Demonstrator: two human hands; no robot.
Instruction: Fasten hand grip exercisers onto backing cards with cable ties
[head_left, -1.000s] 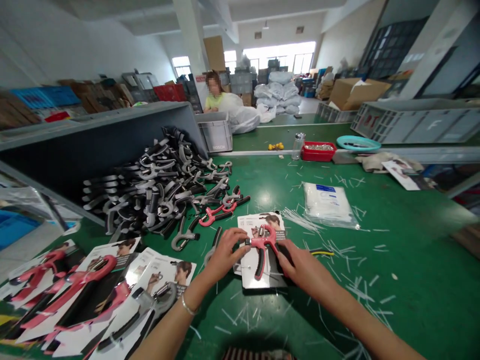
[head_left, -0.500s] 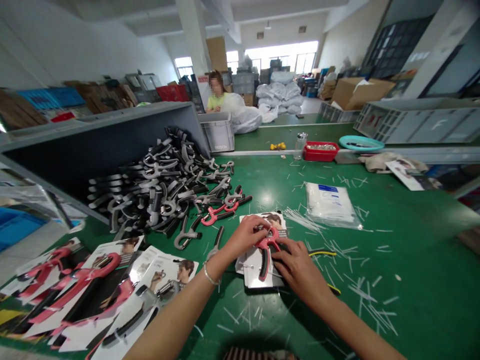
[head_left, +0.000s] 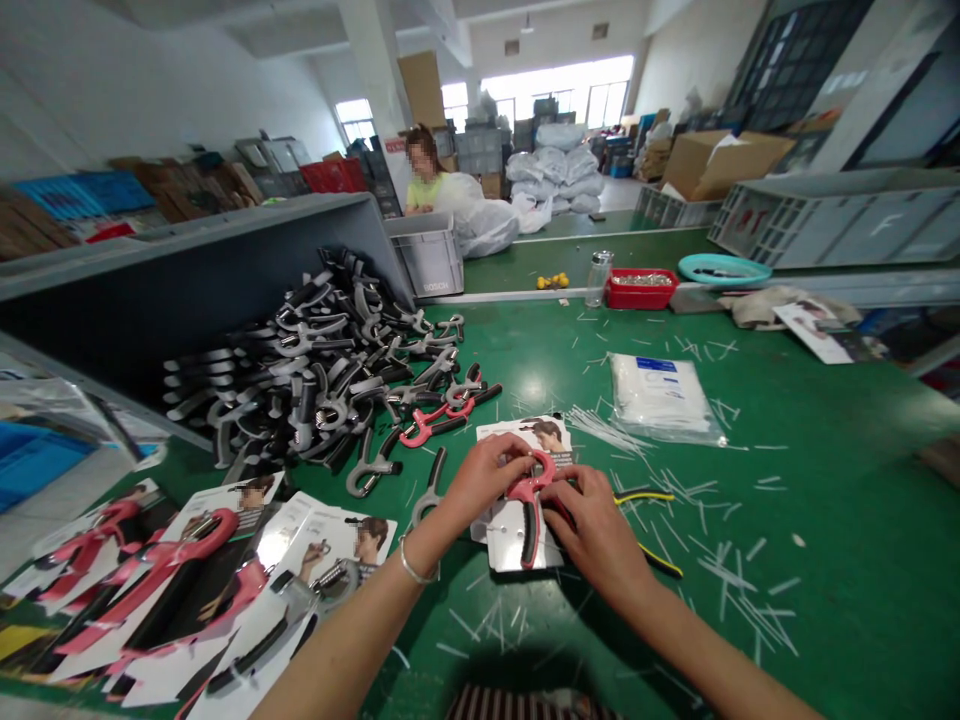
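Note:
A pink-and-black hand grip strengthener point(head_left: 531, 488) lies on a stack of printed cardboard cards point(head_left: 504, 537) in front of me. My left hand point(head_left: 491, 472) closes its fingertips on the upper left part of the strengthener, near its spring. From the other side, my right hand point(head_left: 592, 515) pinches around the right handle with bent fingers, which hide much of that handle. The black handle at the lower left shows against the white card. To the right of my right hand, yellow-and-black tool handles point(head_left: 664, 562) stick out; the tool's head is hidden.
Grey-and-black grip strengtheners point(head_left: 337, 370) spill from a tipped grey bin point(head_left: 90, 310) at left. Carded pink strengtheners point(head_left: 172, 550) lie front left. White tie strips point(head_left: 750, 600) and a bag of ties point(head_left: 664, 400) are at right. A red tray point(head_left: 641, 290) stands behind. Another person point(head_left: 425, 180) sits beyond.
The right fingers have curled further in around the strengthener's right handle. My left hand stays on its upper part. The whole view has shifted slightly.

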